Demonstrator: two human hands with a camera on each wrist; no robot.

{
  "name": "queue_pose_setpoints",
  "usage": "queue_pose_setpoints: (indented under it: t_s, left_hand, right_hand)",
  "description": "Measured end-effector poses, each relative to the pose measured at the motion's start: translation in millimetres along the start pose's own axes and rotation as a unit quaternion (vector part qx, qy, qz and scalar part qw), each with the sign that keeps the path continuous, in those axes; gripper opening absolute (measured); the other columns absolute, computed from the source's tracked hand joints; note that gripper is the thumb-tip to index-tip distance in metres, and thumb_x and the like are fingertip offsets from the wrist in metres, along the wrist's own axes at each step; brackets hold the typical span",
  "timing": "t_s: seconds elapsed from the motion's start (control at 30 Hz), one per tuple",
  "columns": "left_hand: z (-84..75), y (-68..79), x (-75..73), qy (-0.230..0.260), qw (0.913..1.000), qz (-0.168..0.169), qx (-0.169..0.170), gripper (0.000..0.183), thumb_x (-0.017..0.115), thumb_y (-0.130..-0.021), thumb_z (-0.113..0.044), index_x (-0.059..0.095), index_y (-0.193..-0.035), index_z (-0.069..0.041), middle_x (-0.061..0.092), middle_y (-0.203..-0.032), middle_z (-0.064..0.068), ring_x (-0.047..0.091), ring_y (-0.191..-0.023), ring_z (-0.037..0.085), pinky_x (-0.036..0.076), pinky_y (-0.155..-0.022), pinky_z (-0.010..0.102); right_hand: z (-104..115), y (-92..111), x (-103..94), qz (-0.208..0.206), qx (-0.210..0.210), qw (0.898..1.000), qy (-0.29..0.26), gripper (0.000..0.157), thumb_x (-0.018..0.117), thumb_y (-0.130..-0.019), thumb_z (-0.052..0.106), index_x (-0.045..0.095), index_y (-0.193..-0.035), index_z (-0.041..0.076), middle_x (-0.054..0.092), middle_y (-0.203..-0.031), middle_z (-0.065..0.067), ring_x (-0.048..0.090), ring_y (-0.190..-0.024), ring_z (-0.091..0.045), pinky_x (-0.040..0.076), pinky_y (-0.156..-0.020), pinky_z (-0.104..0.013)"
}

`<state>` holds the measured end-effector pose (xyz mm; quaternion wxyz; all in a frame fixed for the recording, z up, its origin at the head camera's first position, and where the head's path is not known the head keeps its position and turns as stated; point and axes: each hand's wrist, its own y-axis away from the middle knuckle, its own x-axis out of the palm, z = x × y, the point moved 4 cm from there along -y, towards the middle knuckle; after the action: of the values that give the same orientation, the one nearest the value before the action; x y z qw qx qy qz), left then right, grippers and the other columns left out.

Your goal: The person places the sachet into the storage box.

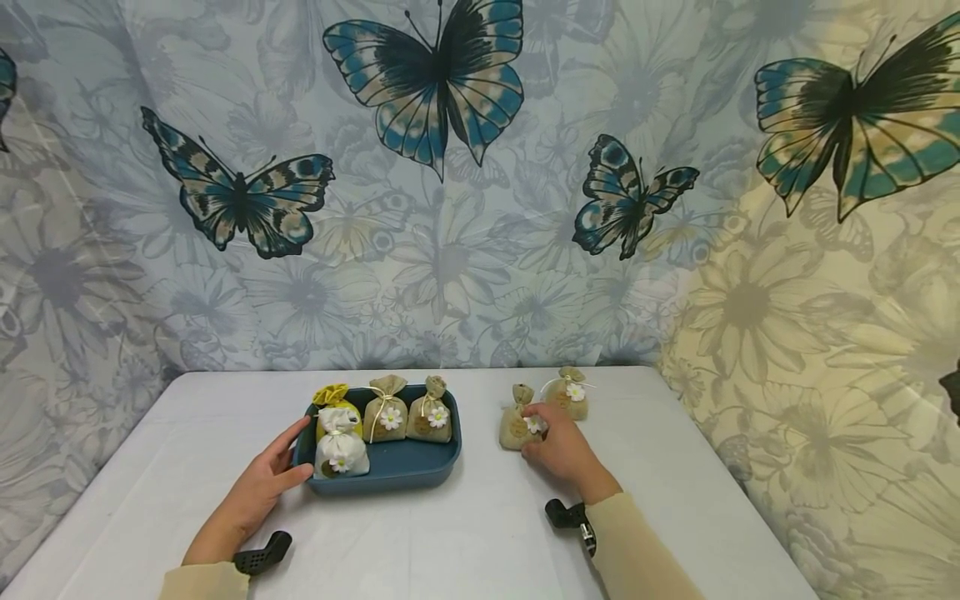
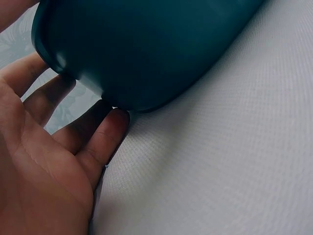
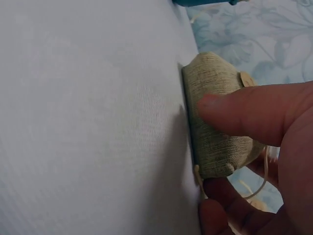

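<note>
My left hand (image 1: 258, 487) grips the left end of a dark blue tray (image 1: 412, 460), thumb at its front corner and fingers along its side. The left wrist view shows fingertips (image 2: 117, 122) right at the tray's edge. With my right hand (image 1: 566, 450) I hold a small beige drawstring pouch (image 1: 512, 429) bearing a white flower. In the right wrist view, the thumb (image 3: 244, 108) presses the side of this pouch (image 3: 215, 147), which stands close on the white cloth. Behind it on the table is another beige pouch (image 1: 573, 408).
Inside the tray, a white pouch (image 1: 341, 457) stands in front of a yellow pouch (image 1: 330, 395) at the left. Two beige pouches, one in the middle (image 1: 386, 408) and one at the right (image 1: 427, 421), line its back. A butterfly-print curtain (image 1: 450, 275) hangs behind the white table (image 1: 420, 550).
</note>
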<state>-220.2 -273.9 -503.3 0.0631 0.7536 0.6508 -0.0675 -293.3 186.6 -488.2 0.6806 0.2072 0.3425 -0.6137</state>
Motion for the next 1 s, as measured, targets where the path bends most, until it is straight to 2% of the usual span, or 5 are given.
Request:
queue_pose_setpoints:
  t_s: [0.2, 0.33, 0.47, 0.8, 1.0]
  left_hand:
    - [0.0, 0.1, 0.2, -0.003, 1.0000, -0.002, -0.004, 0.080, 0.066, -0.099, -0.019, 0.017, -0.161, -0.013, 0.001, -0.163, 0.021, 0.008, -0.145, 0.049, 0.014, -0.111, 0.063]
    - [-0.4, 0.8, 0.3, -0.011, 0.9999, -0.003, -0.006, 0.080, 0.066, -0.099, -0.020, 0.017, -0.161, -0.014, 0.001, -0.163, 0.021, 0.009, -0.145, 0.048, 0.015, -0.112, 0.061]
    - [-2.4, 1.0, 0.2, -0.017, 0.9998, -0.002, -0.003, 0.080, 0.066, -0.099, -0.021, 0.017, -0.161, -0.014, 0.001, -0.163, 0.021, 0.009, -0.145, 0.048, 0.015, -0.111, 0.060]
    - [-3.2, 1.7, -0.7, -0.014, 0.9999, 0.007, 0.006, 0.078, 0.063, -0.100, -0.018, 0.015, -0.161, -0.013, 0.001, -0.163, 0.021, 0.010, -0.145, 0.048, 0.016, -0.110, 0.060]
    - [-1.1, 0.9, 0.8, -0.004, 0.9999, 0.012, 0.009, 0.078, 0.063, -0.100, -0.016, 0.015, -0.161, -0.012, -0.001, -0.163, 0.021, 0.008, -0.145, 0.049, 0.015, -0.110, 0.061]
  right_hand:
    - [6, 14, 1.8, 0.000, 0.010, 1.000, 0.007, 0.053, 0.086, -0.075, 0.009, 0.062, -0.121, 0.020, 0.055, -0.127, -0.007, 0.055, -0.082, -0.018, 0.048, -0.073, -0.040]
    - [12, 26, 3.7, 0.002, 0.001, 1.000, 0.019, 0.052, 0.086, -0.075, 0.009, 0.061, -0.120, 0.020, 0.056, -0.121, -0.003, 0.054, -0.081, -0.017, 0.047, -0.071, -0.038]
    - [17, 35, 6.5, 0.004, -0.021, 0.999, 0.036, 0.052, 0.087, -0.076, 0.009, 0.060, -0.119, 0.020, 0.056, -0.122, 0.000, 0.054, -0.082, -0.015, 0.047, -0.073, -0.038]
    - [27, 47, 9.4, 0.014, -0.032, 0.998, 0.057, 0.050, 0.085, -0.078, 0.011, 0.060, -0.119, 0.021, 0.055, -0.124, 0.003, 0.054, -0.083, -0.013, 0.048, -0.074, -0.036]
    - [26, 49, 9.2, -0.001, -0.052, 0.997, 0.056, 0.047, 0.084, -0.077, 0.008, 0.061, -0.116, 0.019, 0.057, -0.119, 0.002, 0.053, -0.081, -0.013, 0.047, -0.070, -0.034]
